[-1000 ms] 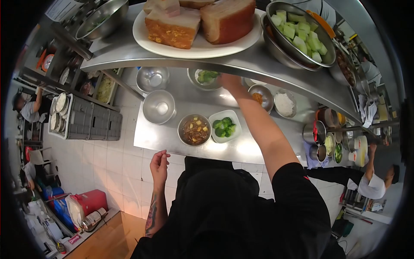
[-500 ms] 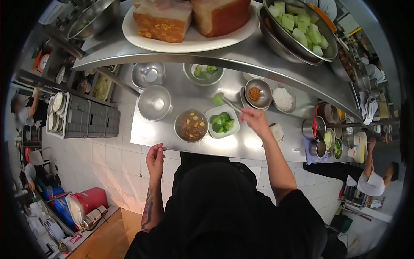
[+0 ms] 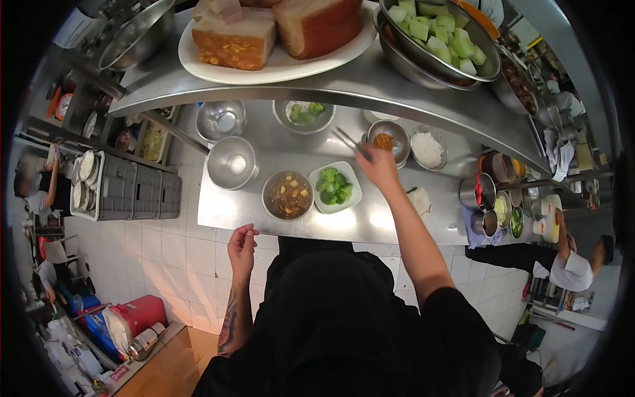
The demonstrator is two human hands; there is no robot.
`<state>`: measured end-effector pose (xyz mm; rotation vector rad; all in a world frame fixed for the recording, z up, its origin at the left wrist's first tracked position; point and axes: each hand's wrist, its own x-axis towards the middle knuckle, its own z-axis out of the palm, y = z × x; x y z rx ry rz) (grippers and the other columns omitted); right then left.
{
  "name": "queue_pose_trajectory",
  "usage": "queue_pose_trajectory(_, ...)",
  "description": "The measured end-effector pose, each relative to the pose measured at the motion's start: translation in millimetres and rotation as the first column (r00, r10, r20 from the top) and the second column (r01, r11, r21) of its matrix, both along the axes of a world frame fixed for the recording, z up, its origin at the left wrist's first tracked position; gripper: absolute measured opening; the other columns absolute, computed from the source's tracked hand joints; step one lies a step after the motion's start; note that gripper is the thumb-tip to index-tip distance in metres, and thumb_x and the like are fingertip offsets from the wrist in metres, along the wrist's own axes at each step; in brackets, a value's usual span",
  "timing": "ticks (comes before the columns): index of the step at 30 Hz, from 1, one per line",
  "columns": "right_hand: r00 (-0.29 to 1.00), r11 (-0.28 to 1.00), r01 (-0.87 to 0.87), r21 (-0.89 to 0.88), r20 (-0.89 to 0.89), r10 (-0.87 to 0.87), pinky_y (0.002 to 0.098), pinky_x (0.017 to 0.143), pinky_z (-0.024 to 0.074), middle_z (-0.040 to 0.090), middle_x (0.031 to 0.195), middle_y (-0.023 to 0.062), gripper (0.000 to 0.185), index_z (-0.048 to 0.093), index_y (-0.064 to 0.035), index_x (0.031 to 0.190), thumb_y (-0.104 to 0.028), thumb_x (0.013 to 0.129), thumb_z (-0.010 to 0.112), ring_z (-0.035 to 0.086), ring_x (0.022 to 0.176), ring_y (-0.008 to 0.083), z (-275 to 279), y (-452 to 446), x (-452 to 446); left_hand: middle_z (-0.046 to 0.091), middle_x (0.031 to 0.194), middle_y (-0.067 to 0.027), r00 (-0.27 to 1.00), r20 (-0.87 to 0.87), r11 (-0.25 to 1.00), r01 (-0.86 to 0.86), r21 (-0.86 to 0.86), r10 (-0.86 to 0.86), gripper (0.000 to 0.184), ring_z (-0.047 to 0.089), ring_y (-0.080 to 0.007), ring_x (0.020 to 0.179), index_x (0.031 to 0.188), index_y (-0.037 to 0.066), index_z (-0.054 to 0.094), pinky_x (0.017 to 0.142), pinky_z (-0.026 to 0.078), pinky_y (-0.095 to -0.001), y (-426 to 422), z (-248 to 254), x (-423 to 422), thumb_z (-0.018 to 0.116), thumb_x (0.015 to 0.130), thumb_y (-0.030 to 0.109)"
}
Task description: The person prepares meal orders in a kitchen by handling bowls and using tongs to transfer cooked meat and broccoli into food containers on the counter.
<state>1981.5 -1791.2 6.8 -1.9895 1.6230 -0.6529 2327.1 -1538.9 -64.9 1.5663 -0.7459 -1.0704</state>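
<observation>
My right hand (image 3: 378, 167) is closed around slim metal tongs (image 3: 347, 141), whose tips point back and left with nothing visible between them. Just beyond the hand is a steel bowl with orange-brown bits (image 3: 383, 141). Broccoli florets (image 3: 335, 186) lie in a square white dish (image 3: 355, 201) in front of the tongs. Left of it stands a steel bowl of brown, soupy food with pale chunks (image 3: 288, 196). At the back, a steel bowl (image 3: 327, 124) holds more broccoli. My left hand (image 3: 242, 248) hovers by the table's front edge, fingers loosely curled and apart, holding nothing.
An overhead steel shelf (image 3: 317, 94) carries a platter of pork blocks (image 3: 233, 47) and a bowl of green cubes (image 3: 440, 36). Metal bowls (image 3: 231, 163) stand left. A bowl of white granules (image 3: 428, 148) and a cloth (image 3: 419, 200) are right. Other people work at both sides.
The broccoli floret held in the tongs is no longer there, and a paler floret now shows in the white dish. My right hand has moved slightly back and left. My left hand stays nearly still.
</observation>
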Motion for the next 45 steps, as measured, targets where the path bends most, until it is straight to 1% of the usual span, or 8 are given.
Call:
queue_pose_trajectory(5, 0.955, 0.999, -0.036, -0.028, -0.297, 0.026, 0.0494, 0.085, 0.0530, 0.071, 0.095, 0.0190, 0.031, 0.069, -0.0032, 0.108, -0.025, 0.087, 0.066, 0.068, 0.098, 0.0364, -12.3, -113.0, 71.5, 0.071, 0.096, -0.0036, 0.999, 0.035, 1.000, -0.004, 0.004, 0.004, 0.021, 0.051, -0.0044, 0.069, 0.117, 0.002, 0.064, 0.058, 0.041, -0.0196, 4.5, 10.3, -2.0, 0.058, 0.100, 0.013)
queue_pose_trajectory(7, 0.929, 0.868, -0.123, -0.480, -0.364, -0.069, 0.0480, 0.090, 0.0525, 0.071, 0.102, 0.0174, 0.030, 0.070, -0.0055, 0.108, -0.025, 0.087, 0.062, 0.067, 0.102, 0.0372, -35.3, -132.4, 88.3, 0.071, 0.097, -0.0041, 0.999, 0.033, 0.999, -0.036, -0.002, 0.036, 0.021, 0.050, -0.0046, 0.068, 0.117, 0.001, 0.064, 0.058, 0.041, -0.0199, 9.8, 8.6, 1.8, 0.058, 0.100, 0.013)
queue_pose_trajectory(12, 0.904, 0.971, -0.144, -0.190, -0.425, 0.051, 0.0478, 0.089, 0.0523, 0.072, 0.099, 0.0153, 0.023, 0.073, -0.0063, 0.099, -0.022, 0.088, 0.060, 0.068, 0.101, 0.0353, -42.0, -135.2, 77.1, 0.071, 0.096, -0.0042, 0.995, 0.038, 0.995, -0.094, 0.015, 0.093, 0.021, 0.050, -0.0045, 0.068, 0.116, 0.001, 0.064, 0.058, 0.041, -0.0197, 30.2, 3.2, 7.5, 0.057, 0.100, 0.013)
queue_pose_trajectory(18, 0.981, 0.977, -0.193, 0.092, 0.049, 0.189, 0.0321, 0.059, 0.0488, 0.070, 0.070, 0.0072, 0.027, 0.075, -0.0102, 0.102, -0.030, 0.086, 0.066, 0.062, 0.061, 0.0170, -18.6, -57.9, -11.7, 0.071, 0.096, -0.0037, 0.994, 0.042, 0.994, -0.104, 0.044, 0.102, 0.020, 0.050, -0.0040, 0.068, 0.116, 0.001, 0.064, 0.057, 0.040, -0.0192, 33.1, -0.4, 8.4, 0.057, 0.100, 0.012)
queue_pose_trajectory(23, 0.806, 0.814, -0.164, 0.558, 0.551, -0.216, 0.0206, 0.051, 0.0391, 0.072, 0.075, -0.0006, 0.024, 0.074, 0.0006, 0.104, -0.018, 0.089, 0.069, 0.054, 0.059, 0.0035, -19.7, 55.3, -53.4, 0.070, 0.096, -0.0032, 0.998, 0.016, 0.998, -0.066, 0.022, 0.066, 0.021, 0.050, -0.0036, 0.067, 0.116, 0.001, 0.064, 0.057, 0.040, -0.0187, 11.2, 3.3, 5.2, 0.057, 0.100, 0.012)
queue_pose_trajectory(31, 0.859, 0.932, -0.087, 0.352, 0.501, -0.109, 0.0232, 0.057, 0.0465, 0.071, 0.076, 0.0022, 0.023, 0.072, 0.0039, 0.100, -0.015, 0.087, 0.070, 0.060, 0.064, 0.0061, -40.7, 76.6, -49.9, 0.069, 0.096, -0.0024, 1.000, 0.015, 1.000, 0.001, -0.010, -0.001, 0.020, 0.049, -0.0036, 0.068, 0.116, 0.002, 0.064, 0.058, 0.040, -0.0186, -14.7, 21.3, 0.8, 0.057, 0.100, 0.012)
queue_pose_trajectory(36, 0.995, 0.995, -0.092, -0.027, -0.043, 0.091, 0.0466, 0.075, 0.0545, 0.070, 0.086, 0.0213, 0.033, 0.073, -0.0061, 0.101, -0.034, 0.084, 0.066, 0.069, 0.082, 0.0380, -1.6, -5.6, 36.4, 0.070, 0.095, -0.0018, 1.000, 0.002, 1.000, 0.016, -0.023, -0.016, 0.020, 0.049, -0.0035, 0.068, 0.116, 0.003, 0.064, 0.059, 0.040, -0.0188, -12.0, 12.9, -3.4, 0.057, 0.101, 0.013)
queue_pose_trajectory(45, 0.978, 0.995, 0.009, 0.096, -0.207, 0.011, 0.0454, 0.081, 0.0554, 0.072, 0.101, 0.0168, 0.028, 0.073, -0.0076, 0.094, -0.031, 0.080, 0.068, 0.068, 0.095, 0.0341, -40.7, -105.6, 101.2, 0.070, 0.097, -0.0052, 0.999, -0.006, 0.999, -0.053, -0.014, 0.053, 0.021, 0.049, -0.0037, 0.067, 0.118, 0.001, 0.063, 0.058, 0.040, -0.0189, 9.5, 12.7, -1.7, 0.056, 0.101, 0.011)
